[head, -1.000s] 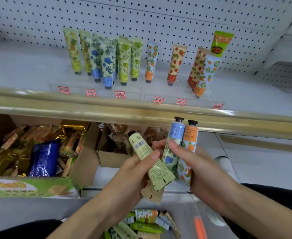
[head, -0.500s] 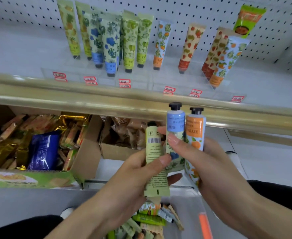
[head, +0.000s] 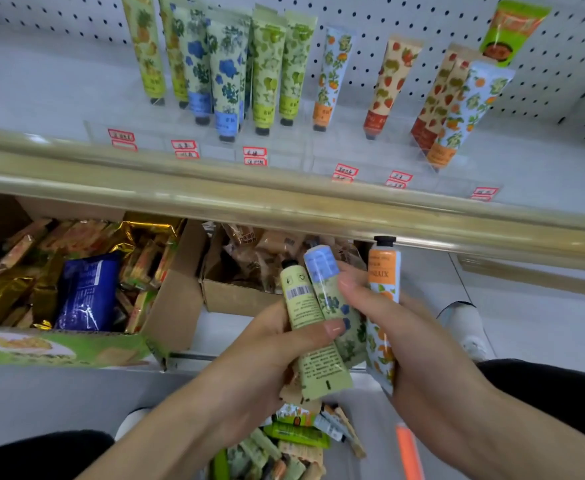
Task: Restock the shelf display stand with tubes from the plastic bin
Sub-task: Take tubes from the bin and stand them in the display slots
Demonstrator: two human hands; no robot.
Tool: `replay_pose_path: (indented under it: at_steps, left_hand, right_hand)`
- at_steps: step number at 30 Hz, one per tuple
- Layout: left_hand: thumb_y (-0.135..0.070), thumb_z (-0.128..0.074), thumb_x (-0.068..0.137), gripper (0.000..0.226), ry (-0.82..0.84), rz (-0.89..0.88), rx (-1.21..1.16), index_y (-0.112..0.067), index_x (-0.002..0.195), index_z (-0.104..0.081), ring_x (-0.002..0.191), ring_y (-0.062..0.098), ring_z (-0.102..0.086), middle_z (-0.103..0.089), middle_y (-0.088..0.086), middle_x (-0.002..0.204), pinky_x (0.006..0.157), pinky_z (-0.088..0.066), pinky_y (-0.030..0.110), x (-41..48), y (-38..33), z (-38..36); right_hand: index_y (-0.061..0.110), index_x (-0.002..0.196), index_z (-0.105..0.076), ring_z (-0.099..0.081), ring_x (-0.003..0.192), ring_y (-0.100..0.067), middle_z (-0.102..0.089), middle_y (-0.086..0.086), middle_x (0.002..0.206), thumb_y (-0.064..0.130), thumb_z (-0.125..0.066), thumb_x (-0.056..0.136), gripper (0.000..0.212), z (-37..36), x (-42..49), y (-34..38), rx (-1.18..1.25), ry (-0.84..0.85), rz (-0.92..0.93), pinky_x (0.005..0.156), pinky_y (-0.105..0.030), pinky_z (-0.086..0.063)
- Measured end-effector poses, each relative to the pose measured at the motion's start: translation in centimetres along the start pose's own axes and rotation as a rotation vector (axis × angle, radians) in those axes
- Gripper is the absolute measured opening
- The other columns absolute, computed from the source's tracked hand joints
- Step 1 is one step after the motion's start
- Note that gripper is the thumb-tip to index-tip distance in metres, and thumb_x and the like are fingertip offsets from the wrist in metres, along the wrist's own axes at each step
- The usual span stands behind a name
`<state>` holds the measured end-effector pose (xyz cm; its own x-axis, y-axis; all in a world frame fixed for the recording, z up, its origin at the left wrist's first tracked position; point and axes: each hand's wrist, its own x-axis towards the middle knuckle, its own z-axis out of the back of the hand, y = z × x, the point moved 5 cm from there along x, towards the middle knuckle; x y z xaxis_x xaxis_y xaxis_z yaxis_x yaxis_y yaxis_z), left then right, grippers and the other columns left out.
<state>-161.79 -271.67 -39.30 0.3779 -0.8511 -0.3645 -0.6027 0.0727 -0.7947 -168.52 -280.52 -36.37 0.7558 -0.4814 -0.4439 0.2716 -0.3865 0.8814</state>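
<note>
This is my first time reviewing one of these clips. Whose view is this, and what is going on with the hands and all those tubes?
There is no machine here. A person wears a wide-angle camera on the head, so the single picture looks forward and down at their own two hands. The left hand grips a green tube with a barcode. The right hand holds an orange tube, and its fingertips touch a blue-banded tube that leans between the two hands. Above, on the shelf, a clear display stand carries floral tubes standing cap down. At the bottom, a plastic bin holds more loose tubes. Under the shelf sit cardboard boxes of snack packets.
</note>
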Motion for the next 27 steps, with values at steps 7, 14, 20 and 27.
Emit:
replay_pose_path:
  at_steps: [7,14,20,27]
  left_hand:
    - [-0.026,-0.067,0.076,0.034,-0.094,-0.08,0.028,-0.02,0.109,-0.068,0.099,0.029,-0.069,-0.073,0.009,0.106,0.096,-0.049,0.053,0.3,0.0,0.9]
    - [-0.022,-0.065,0.077,0.032,-0.099,-0.23,0.173,-0.021,0.109,-0.067,0.095,0.023,-0.071,-0.074,0.006,0.102,0.079,-0.054,0.034,0.0,-2.0,1.6]
    - [-0.028,-0.066,0.073,0.035,-0.15,-0.327,0.261,-0.019,0.107,-0.064,0.087,0.026,-0.072,-0.075,0.009,0.096,0.075,-0.058,0.041,-1.0,-4.2,2.5]
    - [-0.026,-0.064,0.07,0.032,-0.226,-0.436,0.22,-0.022,0.102,-0.064,0.076,0.012,-0.072,-0.076,-0.001,0.089,0.05,-0.051,0.02,-2.9,-6.6,3.9]
  right_hand:
    - [0.022,0.106,-0.071,-0.072,0.091,-0.018,-0.075,-0.002,0.099,0.027,-0.06,0.074,0.034,-1.1,-0.3,0.1,0.166,0.115,-0.002,0.066,-0.026,-0.057]
    - [0.022,0.111,-0.068,-0.069,0.098,-0.014,-0.074,0.003,0.103,0.032,-0.058,0.081,0.033,-0.7,0.0,0.8,0.038,0.07,0.046,0.085,-0.031,-0.052]
    - [0.006,0.079,-0.057,-0.049,0.035,0.004,-0.053,0.016,0.042,0.01,-0.056,0.092,0.014,-1.0,-1.1,4.3,-0.394,-0.056,0.287,0.036,-0.007,-0.036]
    - [0.02,0.113,-0.049,-0.048,0.055,-0.013,-0.054,-0.003,0.072,0.007,-0.063,0.083,0.036,-0.7,-0.9,8.3,-0.753,-0.105,0.227,0.056,-0.024,-0.039]
